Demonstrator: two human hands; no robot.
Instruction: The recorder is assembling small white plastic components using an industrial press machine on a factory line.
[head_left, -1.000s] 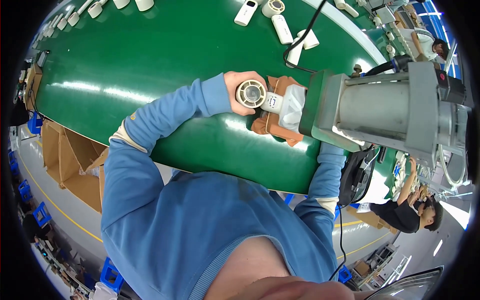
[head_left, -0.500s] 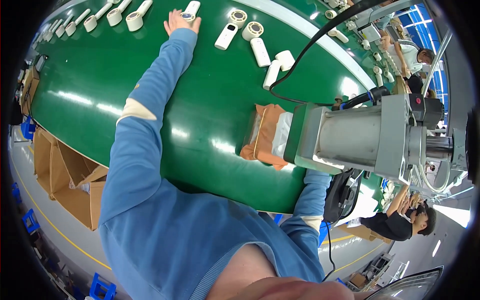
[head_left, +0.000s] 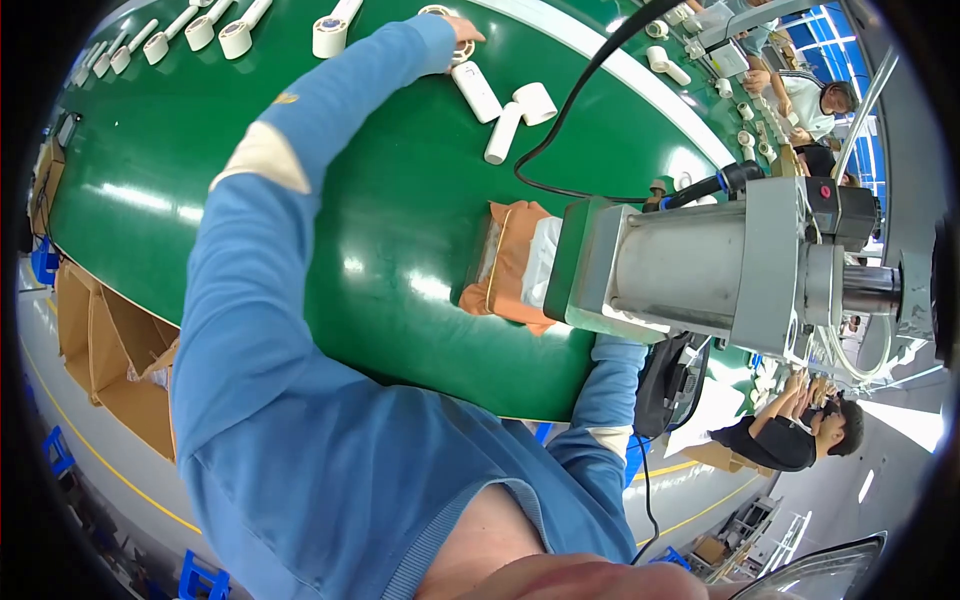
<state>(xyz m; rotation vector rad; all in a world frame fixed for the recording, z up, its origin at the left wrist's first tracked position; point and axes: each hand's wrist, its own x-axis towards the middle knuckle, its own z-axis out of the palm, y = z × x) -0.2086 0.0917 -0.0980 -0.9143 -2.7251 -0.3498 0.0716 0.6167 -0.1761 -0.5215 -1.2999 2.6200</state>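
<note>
In the head view, the left hand (head_left: 462, 32) has come away from the white gadget (head_left: 331, 38) near the upper left – that piece now lies free at the end of the row – and is at the ringed gadget (head_left: 461, 52), top centre; the work has passed from one piece to another. The grip is right over it, partly covering the ring, a white handle (head_left: 477, 92) just below. How far the fingers close, or whether they hold anything, I cannot tell. The right hand is hidden beyond the grey press (head_left: 680, 265), centre right.
</note>
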